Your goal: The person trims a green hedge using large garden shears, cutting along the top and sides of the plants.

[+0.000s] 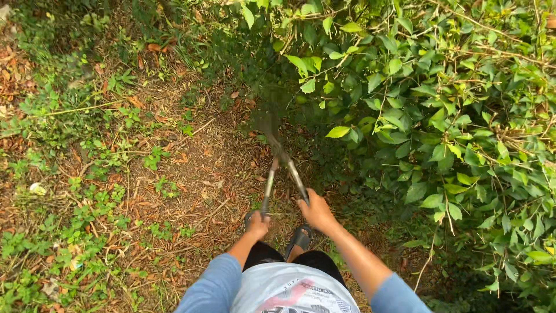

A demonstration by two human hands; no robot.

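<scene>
The left hand (pixel 256 223) is gripping the left handle of the shears (pixel 282 168), fingers wrapped fully round it. The right hand (pixel 317 211) is gripping the right handle likewise. The shears are pointing away from the person, blades blurred at the edge of the bush (pixel 417 104). The bush is crowding the right side; bare ground (pixel 191 174) with low weeds (pixel 87 214) is lying open to the left.

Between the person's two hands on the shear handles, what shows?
In the head view, between the left hand and right hand on the hedge shears lies ground strewn with dry leaves and twigs, plus a sandalled foot just below.
</scene>
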